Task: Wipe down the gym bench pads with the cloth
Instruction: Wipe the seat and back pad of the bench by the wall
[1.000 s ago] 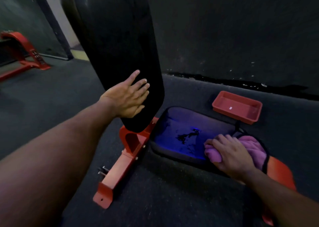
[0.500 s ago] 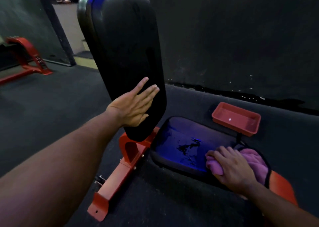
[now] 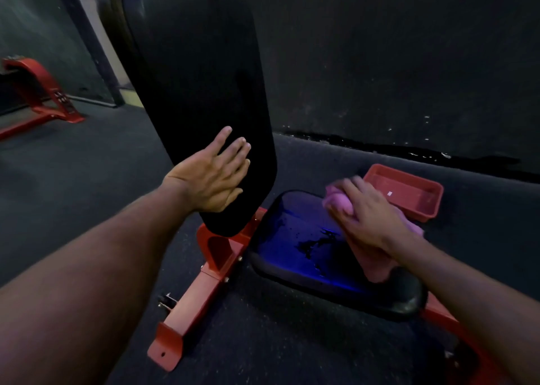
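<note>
Cloth (image 3: 340, 202), pink, bunched under right hand (image 3: 366, 212) grasping it on far edge of wet seat pad (image 3: 298, 247). Left hand (image 3: 214, 174) released, flat against upright back pad (image 3: 198, 86). Red tray (image 3: 409, 180) just beyond.

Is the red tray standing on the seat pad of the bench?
No, the red tray lies on the dark floor beyond the seat pad, at the far side of the right hand.

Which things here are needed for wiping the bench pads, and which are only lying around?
For the job: pink cloth under right hand; wet black seat pad; upright black back pad, left hand flat on it.
Lying about: red plastic tray; red metal frame at far left.
</note>
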Tool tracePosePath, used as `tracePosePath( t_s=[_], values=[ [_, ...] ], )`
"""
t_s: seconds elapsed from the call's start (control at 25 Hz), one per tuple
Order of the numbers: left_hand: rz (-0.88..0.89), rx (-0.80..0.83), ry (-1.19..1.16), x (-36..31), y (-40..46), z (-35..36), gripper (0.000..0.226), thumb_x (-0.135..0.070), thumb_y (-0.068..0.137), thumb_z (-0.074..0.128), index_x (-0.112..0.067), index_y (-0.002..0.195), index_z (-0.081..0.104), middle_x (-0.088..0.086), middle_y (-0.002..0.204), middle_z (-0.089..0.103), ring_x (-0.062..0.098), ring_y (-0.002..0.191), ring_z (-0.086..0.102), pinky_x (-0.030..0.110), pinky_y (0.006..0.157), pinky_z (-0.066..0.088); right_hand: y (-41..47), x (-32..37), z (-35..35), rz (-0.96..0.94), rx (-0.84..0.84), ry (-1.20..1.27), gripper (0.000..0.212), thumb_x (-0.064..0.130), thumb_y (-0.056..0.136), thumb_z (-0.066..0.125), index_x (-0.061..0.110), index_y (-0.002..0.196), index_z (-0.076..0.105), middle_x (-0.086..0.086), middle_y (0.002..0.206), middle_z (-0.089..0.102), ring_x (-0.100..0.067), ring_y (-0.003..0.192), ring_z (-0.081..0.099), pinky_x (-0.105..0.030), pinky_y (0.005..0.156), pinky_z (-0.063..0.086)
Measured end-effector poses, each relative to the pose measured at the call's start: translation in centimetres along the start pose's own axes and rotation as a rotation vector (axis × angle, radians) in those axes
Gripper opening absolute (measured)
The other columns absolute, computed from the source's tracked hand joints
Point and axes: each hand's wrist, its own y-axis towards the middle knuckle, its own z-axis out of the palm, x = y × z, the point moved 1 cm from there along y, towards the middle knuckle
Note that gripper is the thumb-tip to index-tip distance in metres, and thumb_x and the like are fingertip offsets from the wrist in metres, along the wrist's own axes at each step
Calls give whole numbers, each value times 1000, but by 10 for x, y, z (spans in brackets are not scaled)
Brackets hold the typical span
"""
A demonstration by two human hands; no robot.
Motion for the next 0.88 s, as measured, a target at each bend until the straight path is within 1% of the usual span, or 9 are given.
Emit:
tracePosePath(
  t_s=[0.12,0.28,0.4,0.56,0.6,0.72,0.76,0.8,0.88],
  values=[
    [-2,-23,7,-2,-2,2,77,-49,105,-4,-2,162,17,29,169,16,46,157,16,70,124,3,-2,9,51,82,181,-268,67,79,91,26,46,149,30,5,150,43,-31,126,48,-61,106,34],
    [5,-28,20,-3,-1,4,77,-49,106,-2,-2,162,21,28,168,19,45,157,19,69,124,5,-23,23,82,116,186,-365,63,70,95,24,46,153,29,3,152,43,-33,118,47,-52,93,36],
    [0,-48,6,-3,0,4,77,-49,105,-3,-3,162,22,27,169,19,45,157,19,69,125,7,-59,41,77,-157,101,-344,60,61,90,42,43,148,40,0,142,54,-29,103,50,-50,83,41],
    [5,-25,8,-4,0,2,77,-50,106,-3,-3,162,22,27,169,18,45,157,18,69,124,5,-87,17,57,-519,210,-338,65,60,88,51,45,149,37,3,143,50,-22,102,50,-50,81,48],
    [-1,-21,11,-3,0,3,77,-50,106,-2,-4,162,22,27,169,19,45,157,18,69,124,5,-71,12,56,-464,228,-348,64,59,90,50,44,150,35,3,143,50,-23,105,50,-51,84,46],
    [4,-17,5,-3,0,1,77,-50,105,-3,-5,162,21,27,169,19,44,157,19,69,124,4,-9,26,70,63,167,-326,59,58,92,47,44,148,32,4,142,49,-29,116,47,-53,95,40],
    [3,-18,8,-3,-1,2,77,-50,104,-4,-5,162,22,27,169,19,44,157,19,69,124,4,-1,42,80,144,150,-311,60,56,90,48,43,147,34,4,142,48,-31,119,46,-53,97,38],
    [4,-23,8,-2,-1,1,78,-50,104,-4,-5,162,23,27,169,20,44,157,20,69,124,5,-2,59,89,122,157,-307,61,55,90,49,42,147,34,3,143,47,-32,121,45,-53,98,36],
    [11,-26,8,-2,-1,0,78,-49,104,-4,-5,161,24,27,169,21,44,157,21,69,125,7,-26,82,92,-127,230,-267,65,54,90,48,40,151,30,1,146,45,-30,123,44,-53,98,36]
  ],
)
